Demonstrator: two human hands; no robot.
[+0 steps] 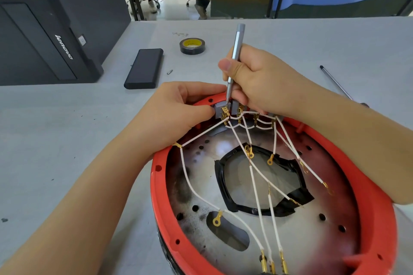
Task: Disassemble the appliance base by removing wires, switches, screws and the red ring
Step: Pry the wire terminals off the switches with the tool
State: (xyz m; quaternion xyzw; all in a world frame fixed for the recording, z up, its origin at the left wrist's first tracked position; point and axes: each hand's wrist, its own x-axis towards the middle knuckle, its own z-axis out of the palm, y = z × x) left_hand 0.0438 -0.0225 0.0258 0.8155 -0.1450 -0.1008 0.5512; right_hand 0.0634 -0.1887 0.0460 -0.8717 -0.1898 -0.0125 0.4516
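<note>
My left hand (178,109) pinches a grey switch (220,109) at the red ring (380,163); my right hand (259,78) holds a screwdriver (233,62) on it.

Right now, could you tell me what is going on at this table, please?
A person is taking apart a round appliance base with a red plastic ring on the grey table. The left hand pinches a small grey switch block at the far rim, while the right hand holds a slim silver screwdriver, tip down at its gold terminals. White wires are still attached.
</note>
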